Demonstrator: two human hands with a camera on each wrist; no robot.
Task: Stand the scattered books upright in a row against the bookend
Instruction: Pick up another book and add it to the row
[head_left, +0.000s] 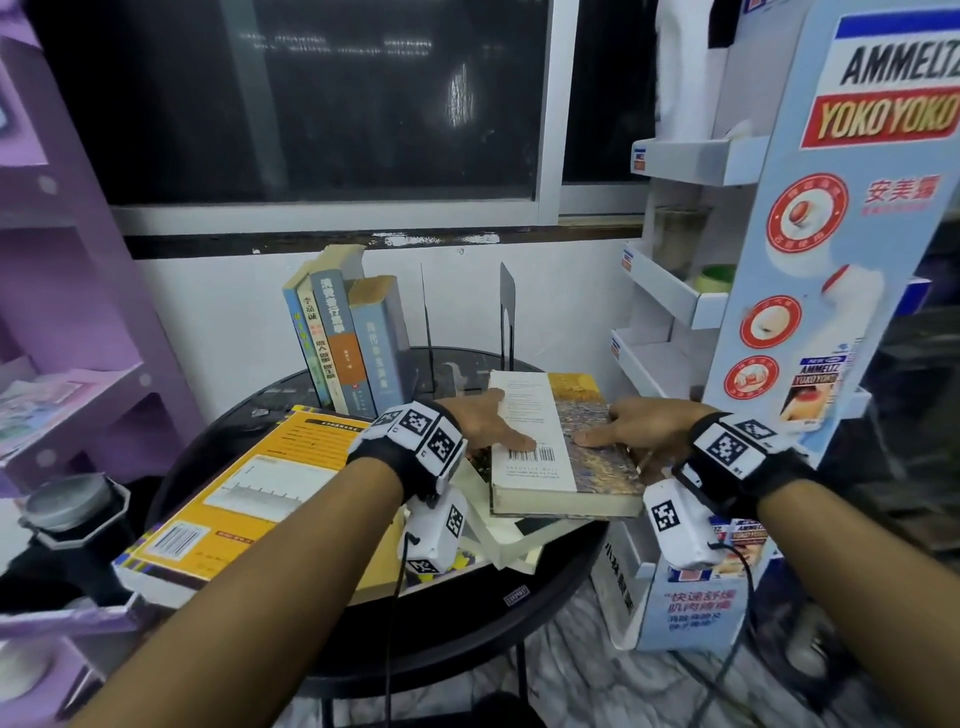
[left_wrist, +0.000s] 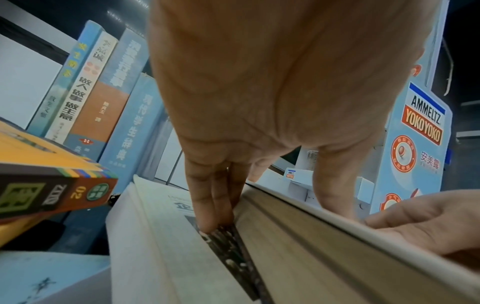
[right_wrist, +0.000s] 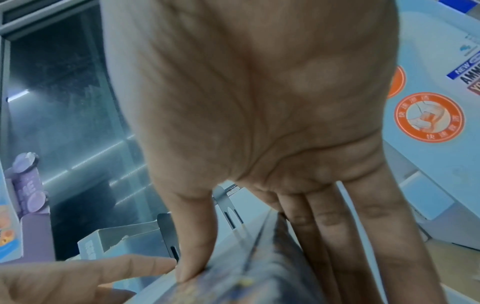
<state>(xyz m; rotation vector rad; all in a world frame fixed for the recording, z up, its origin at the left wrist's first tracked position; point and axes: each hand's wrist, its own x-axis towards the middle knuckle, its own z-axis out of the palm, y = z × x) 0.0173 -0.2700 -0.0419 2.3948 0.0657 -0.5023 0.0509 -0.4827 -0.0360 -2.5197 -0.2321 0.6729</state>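
A thick book (head_left: 545, 467) with a white and gold-blue cover lies flat on top of other books on the round black table (head_left: 561, 561). My left hand (head_left: 488, 421) grips its left edge, thumb on the cover by the barcode. In the left wrist view my fingers (left_wrist: 213, 201) are tucked under its page edge (left_wrist: 298, 236). My right hand (head_left: 634, 426) holds the right edge, thumb on top and fingers (right_wrist: 337, 236) down the side. Several books (head_left: 353, 332) stand leaning at the back left. A black metal bookend (head_left: 506, 306) stands behind the held book.
A big yellow book (head_left: 234, 499) lies flat at the table's left front, and white books (head_left: 498, 540) lie under the held one. A purple shelf (head_left: 78, 312) stands at the left, a cardboard display stand (head_left: 831, 260) close on the right, a wall and window behind.
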